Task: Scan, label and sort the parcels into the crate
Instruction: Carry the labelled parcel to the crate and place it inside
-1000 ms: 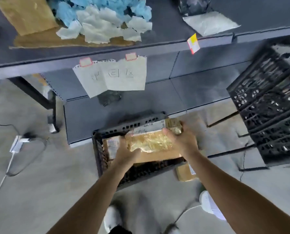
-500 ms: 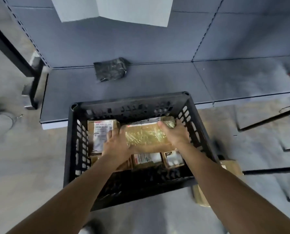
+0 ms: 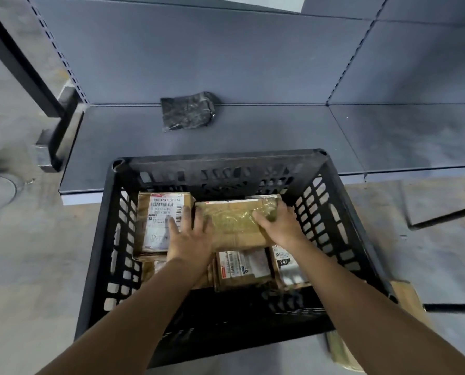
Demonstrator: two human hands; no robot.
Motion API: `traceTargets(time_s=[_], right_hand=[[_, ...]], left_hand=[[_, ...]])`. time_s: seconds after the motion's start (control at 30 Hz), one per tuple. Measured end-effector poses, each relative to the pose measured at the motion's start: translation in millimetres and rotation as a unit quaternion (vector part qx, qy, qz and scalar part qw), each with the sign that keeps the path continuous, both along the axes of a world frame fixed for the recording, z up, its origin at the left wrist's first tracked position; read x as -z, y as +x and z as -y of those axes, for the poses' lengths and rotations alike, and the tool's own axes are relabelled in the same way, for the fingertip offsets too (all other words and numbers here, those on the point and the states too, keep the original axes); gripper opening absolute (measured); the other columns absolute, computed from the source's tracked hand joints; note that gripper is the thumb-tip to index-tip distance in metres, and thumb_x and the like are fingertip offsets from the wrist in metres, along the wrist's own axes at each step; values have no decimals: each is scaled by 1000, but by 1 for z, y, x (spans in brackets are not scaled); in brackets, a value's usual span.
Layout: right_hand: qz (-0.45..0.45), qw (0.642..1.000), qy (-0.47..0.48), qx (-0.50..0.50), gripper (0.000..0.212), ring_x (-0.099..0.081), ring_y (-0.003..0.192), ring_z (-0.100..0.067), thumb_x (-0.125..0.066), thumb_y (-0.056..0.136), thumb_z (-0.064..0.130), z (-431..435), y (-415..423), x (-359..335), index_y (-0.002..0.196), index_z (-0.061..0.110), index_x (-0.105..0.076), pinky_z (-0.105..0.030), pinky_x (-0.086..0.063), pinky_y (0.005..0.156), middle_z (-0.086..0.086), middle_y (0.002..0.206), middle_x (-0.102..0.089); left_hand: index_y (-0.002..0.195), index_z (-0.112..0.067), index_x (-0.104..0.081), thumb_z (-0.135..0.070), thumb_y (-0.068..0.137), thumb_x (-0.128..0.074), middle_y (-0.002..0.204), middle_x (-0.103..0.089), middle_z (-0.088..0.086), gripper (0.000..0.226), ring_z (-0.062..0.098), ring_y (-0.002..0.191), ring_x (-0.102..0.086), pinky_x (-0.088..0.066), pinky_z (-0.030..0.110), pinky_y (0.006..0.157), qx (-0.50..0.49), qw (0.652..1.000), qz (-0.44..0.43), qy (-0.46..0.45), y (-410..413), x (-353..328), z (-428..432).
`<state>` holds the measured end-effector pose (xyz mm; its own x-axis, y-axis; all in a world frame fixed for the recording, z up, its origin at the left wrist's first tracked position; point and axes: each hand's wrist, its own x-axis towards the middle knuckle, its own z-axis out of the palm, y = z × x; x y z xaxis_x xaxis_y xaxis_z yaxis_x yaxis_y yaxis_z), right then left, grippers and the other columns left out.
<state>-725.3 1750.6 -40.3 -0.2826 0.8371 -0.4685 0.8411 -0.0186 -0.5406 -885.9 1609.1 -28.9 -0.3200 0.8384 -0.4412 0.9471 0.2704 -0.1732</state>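
Note:
A black plastic crate (image 3: 220,156) stands on the floor in front of a low grey shelf. Inside it a brown parcel wrapped in shiny tape (image 3: 231,221) lies on top of other parcels. My left hand (image 3: 190,242) rests flat with spread fingers on the parcel's left edge and on a box with a white shipping label (image 3: 158,220) beside it. My right hand (image 3: 282,226) holds the parcel's right end, thumb on top. Two more labelled parcels (image 3: 242,269) (image 3: 286,266) lie below it, nearer to me.
A crumpled black bag (image 3: 188,110) lies on the grey shelf (image 3: 280,131) behind the crate. A cardboard box (image 3: 408,297) sits on the floor against the crate's right near corner. A black shelf post (image 3: 23,63) and a cable (image 3: 9,185) are at the left.
The view dropped from the upper shelf to the crate. Both hands lowered the taped parcel into the crate; my left hand let go and now lies flat with fingers spread.

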Motion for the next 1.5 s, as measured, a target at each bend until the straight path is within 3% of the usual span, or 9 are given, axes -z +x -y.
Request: traceTargets(time_s=[0.1,0.27,0.43,0.67,0.77,0.93,1.13,1.3,1.5], right_hand=[[-41,997,-36,-61,113,-24,148,-28,-73,76,62,2,12,-1,156,38,2,-51,-28,118,-1,164,-11],[0,988,-9,-151,128,-16,150,-26,-88,62,50,-2,16,8,155,45,1,-45,-23,120,1,165,8],[26,987,45,-153,114,-20,149,-28,-81,69,56,-6,8,4,155,43,-7,-44,-26,118,3,165,6],[196,951,60,-232,113,-22,147,-36,-65,76,71,-4,0,-12,153,44,12,-46,-43,106,-4,165,15],[199,951,56,-230,109,-15,150,-35,-63,78,70,2,0,-53,154,44,11,-45,-42,104,-4,165,12],[157,965,33,-205,97,-15,151,-30,-54,87,67,22,9,-171,157,34,5,-48,-34,112,-1,166,4],[117,973,25,-197,93,-15,151,-27,-50,88,69,54,30,-371,158,30,-1,-52,-30,117,0,166,-3],[66,977,43,-200,93,-13,151,-26,-52,88,68,89,56,-530,158,27,-4,-48,-23,120,-6,166,-7],[23,976,82,-199,89,-19,149,-28,-47,91,68,113,63,-661,158,27,-5,-52,-29,115,-6,164,-10]], left_hand=[[154,-15,10,-38,101,-40,160,16,15,76,44,145,14,-7,68,113,-15,1000,6,9,-1,1,-7],[154,-19,10,-58,98,-32,161,9,13,79,43,146,9,-13,67,112,-37,999,22,8,-3,-1,-14],[153,-20,9,-57,99,-26,161,10,15,75,51,144,4,-22,67,111,-65,997,26,20,-5,-6,-19],[154,-23,12,-58,97,-32,161,19,10,80,51,143,13,-16,68,112,-93,993,79,-3,-8,-6,-20],[154,-24,10,-62,96,-28,160,20,10,79,49,144,10,-17,66,113,-113,989,98,-2,0,-39,-12],[154,-26,8,-63,95,-30,161,16,11,79,47,145,8,-11,62,115,-112,986,124,-3,13,-157,13],[154,-29,-1,-65,93,-39,163,7,6,80,37,148,8,-11,57,118,-124,983,129,37,29,-363,44],[154,-30,-5,-66,90,-43,163,4,6,83,37,148,4,-13,57,118,-148,977,131,75,60,-526,76],[155,-27,-2,-65,91,-43,163,3,9,85,35,148,6,-12,56,118,-190,967,131,106,89,-667,105]])
